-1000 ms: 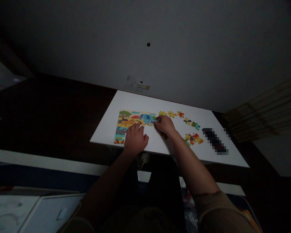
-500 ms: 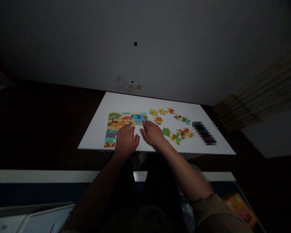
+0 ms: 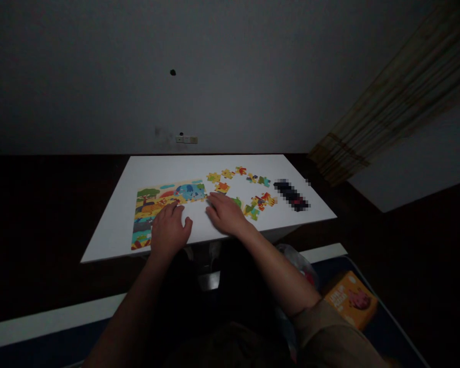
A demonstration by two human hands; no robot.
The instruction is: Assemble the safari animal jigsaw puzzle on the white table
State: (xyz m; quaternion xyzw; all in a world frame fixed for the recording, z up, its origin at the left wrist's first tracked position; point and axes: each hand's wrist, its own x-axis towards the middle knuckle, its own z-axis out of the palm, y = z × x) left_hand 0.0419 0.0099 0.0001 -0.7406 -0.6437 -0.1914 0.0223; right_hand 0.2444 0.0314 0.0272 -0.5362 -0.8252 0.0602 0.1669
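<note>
On the white table (image 3: 111,220), the left hand (image 3: 170,230) lay spread over the puzzle (image 3: 147,209); the right hand (image 3: 228,213), thumb out, lay near loose pieces (image 3: 222,187).

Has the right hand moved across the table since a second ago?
Yes. Judged against the white table, the right hand has come closer to the near edge, toward the person; the camera has shifted too.

Smooth matt tabletop (image 3: 117,214), cardboard-like puzzle pieces (image 3: 222,187), crinkled plastic bag (image 3: 297,260), cloth curtain (image 3: 387,102)
</note>
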